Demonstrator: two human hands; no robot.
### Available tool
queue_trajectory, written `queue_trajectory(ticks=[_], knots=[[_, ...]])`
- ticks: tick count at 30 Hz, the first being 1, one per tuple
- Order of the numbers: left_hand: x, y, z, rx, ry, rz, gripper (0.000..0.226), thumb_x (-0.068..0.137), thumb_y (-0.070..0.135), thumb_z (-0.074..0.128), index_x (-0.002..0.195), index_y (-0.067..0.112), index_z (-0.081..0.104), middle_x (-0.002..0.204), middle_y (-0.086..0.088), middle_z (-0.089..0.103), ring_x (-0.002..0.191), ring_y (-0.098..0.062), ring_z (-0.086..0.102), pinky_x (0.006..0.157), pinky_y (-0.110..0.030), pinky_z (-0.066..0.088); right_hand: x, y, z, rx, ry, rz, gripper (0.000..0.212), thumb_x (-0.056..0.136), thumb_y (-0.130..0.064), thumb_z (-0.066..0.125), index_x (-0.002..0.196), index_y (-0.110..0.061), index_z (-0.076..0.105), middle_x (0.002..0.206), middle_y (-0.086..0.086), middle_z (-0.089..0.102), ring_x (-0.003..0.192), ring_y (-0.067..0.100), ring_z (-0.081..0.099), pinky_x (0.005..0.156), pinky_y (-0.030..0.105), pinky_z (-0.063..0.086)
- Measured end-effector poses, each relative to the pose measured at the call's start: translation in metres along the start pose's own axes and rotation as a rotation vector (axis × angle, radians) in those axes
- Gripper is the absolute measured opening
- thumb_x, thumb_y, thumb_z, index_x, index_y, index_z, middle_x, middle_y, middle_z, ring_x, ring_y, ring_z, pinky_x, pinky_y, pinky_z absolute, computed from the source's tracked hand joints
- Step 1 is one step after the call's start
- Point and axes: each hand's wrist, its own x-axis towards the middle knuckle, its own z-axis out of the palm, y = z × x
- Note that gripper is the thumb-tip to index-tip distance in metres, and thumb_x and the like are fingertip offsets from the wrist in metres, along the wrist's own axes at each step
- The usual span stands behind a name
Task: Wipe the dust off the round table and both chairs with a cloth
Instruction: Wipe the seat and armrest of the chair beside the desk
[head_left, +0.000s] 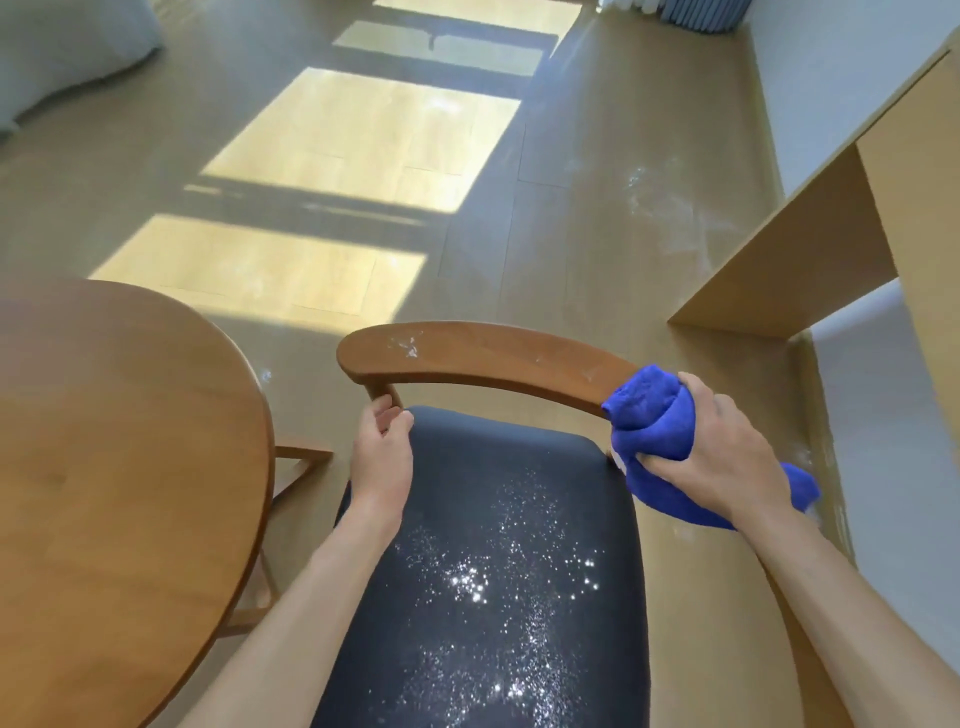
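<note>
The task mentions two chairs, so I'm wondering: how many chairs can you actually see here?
1. The chair stands beside the round table, directly below the camera. A second may be out of frame.

We see the right hand (727, 452) gripping a bunched blue cloth (654, 421) against the right end of the chair (483, 571) backrest, the left hand (382, 447) clasping the left back post. White dust (498, 587) speckles the dark seat, beside the round bench (104, 441).
</note>
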Motion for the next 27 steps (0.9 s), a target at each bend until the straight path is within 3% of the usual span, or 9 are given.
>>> queue_trajectory(ticks=[2, 6, 9, 12, 15, 22, 27], knots=[[0.014, 0.010, -0.011, -0.061, 0.061, 0.008, 0.026, 0.094, 0.030, 0.050, 0.119, 0.034, 0.046, 0.120, 0.009, 0.057, 0.117, -0.018, 0.053, 0.104, -0.048, 0.042, 0.006, -0.010, 0.004, -0.030, 0.038, -0.036, 0.093, 0.068, -0.047, 0.075, 0.145, -0.025, 0.028, 0.127, 0.005, 0.052, 0.112, 0.027, 0.053, 0.090, 0.044, 0.047], [0.026, 0.021, -0.023, -0.134, 0.091, 0.043, 0.044, 0.092, 0.026, 0.052, 0.132, 0.034, 0.037, 0.129, 0.012, 0.051, 0.119, -0.015, 0.051, 0.103, -0.047, 0.043, 0.015, -0.029, 0.013, -0.103, 0.124, -0.114, 0.101, 0.064, -0.044, 0.081, 0.147, -0.016, 0.032, 0.135, 0.010, 0.049, 0.118, 0.032, 0.050, 0.092, 0.046, 0.041], [0.029, 0.027, -0.027, -0.185, 0.072, 0.068, 0.037, 0.094, 0.023, 0.048, 0.130, 0.033, 0.044, 0.127, 0.014, 0.054, 0.116, -0.011, 0.053, 0.099, -0.046, 0.047, 0.021, -0.044, 0.016, -0.141, 0.135, -0.169, 0.107, 0.060, -0.053, 0.080, 0.147, -0.013, 0.033, 0.139, 0.010, 0.047, 0.121, 0.033, 0.049, 0.094, 0.046, 0.037], [0.030, 0.032, -0.029, -0.227, 0.052, 0.053, 0.033, 0.097, 0.022, 0.042, 0.126, 0.032, 0.053, 0.117, 0.018, 0.060, 0.107, -0.005, 0.057, 0.094, -0.042, 0.049, 0.026, -0.062, 0.017, -0.149, 0.144, -0.204, 0.115, 0.054, -0.075, 0.054, 0.147, -0.010, 0.033, 0.141, 0.008, 0.046, 0.126, 0.029, 0.046, 0.100, 0.044, 0.032], [0.032, 0.033, -0.036, -0.268, 0.023, 0.034, 0.032, 0.101, 0.024, 0.037, 0.124, 0.028, 0.058, 0.114, 0.013, 0.064, 0.106, -0.004, 0.059, 0.087, -0.033, 0.051, 0.032, -0.082, 0.021, -0.157, 0.163, -0.265, 0.118, 0.053, -0.078, 0.041, 0.147, -0.008, 0.033, 0.142, 0.007, 0.045, 0.129, 0.027, 0.043, 0.104, 0.040, 0.027], [0.041, 0.035, -0.057, -0.264, -0.097, -0.003, 0.035, 0.103, 0.033, 0.031, 0.115, 0.031, 0.064, 0.115, 0.012, 0.064, 0.111, -0.010, 0.057, 0.090, -0.036, 0.049, 0.052, -0.152, 0.043, -0.203, 0.161, -0.430, 0.120, 0.055, -0.084, 0.041, 0.146, -0.007, 0.035, 0.141, 0.007, 0.044, 0.130, 0.028, 0.042, 0.110, 0.045, 0.026], [0.046, 0.021, -0.076, -0.217, -0.104, -0.047, 0.041, 0.102, 0.042, 0.031, 0.133, 0.027, 0.054, 0.133, 0.004, 0.053, 0.119, -0.016, 0.052, 0.098, -0.044, 0.046, 0.058, -0.216, 0.069, -0.211, 0.140, -0.572, 0.117, 0.056, -0.081, 0.053, 0.147, -0.010, 0.033, 0.141, 0.006, 0.044, 0.129, 0.028, 0.040, 0.113, 0.050, 0.021]])
